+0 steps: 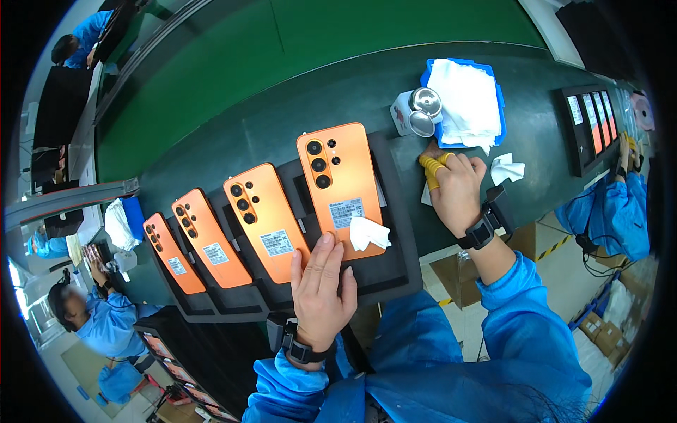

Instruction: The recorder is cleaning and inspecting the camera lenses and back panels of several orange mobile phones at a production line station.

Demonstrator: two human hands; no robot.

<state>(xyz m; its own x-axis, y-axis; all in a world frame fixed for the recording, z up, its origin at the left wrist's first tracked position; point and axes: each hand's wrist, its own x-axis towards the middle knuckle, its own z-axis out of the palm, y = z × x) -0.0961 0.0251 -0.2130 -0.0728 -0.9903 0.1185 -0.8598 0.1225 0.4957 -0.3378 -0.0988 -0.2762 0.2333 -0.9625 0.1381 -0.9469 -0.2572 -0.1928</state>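
Observation:
Several orange phones lie face down in a black foam tray point(395, 275), their camera lenses and white labels showing. My left hand point(323, 285) lies flat with fingers stretched out, its fingertips at the lower edge of the nearest large phone point(352, 180). A crumpled white cloth point(369, 235) rests on that phone's lower right corner. To the right of the tray, my right hand point(455, 190) is down on the green table with its fingers bent; yellow finger covers point(432, 168) wrap some of them. A bit of white shows beneath this hand, but what the fingers hold is hidden.
Beyond my right hand stand a white dispenser bottle with a metal lid point(423, 102) and a blue basket point(502, 106) of folded white cloths. Another white cloth point(506, 169) lies nearby. A second black phone tray point(582, 151) is far right, by a co-worker's hands. Other people sit left.

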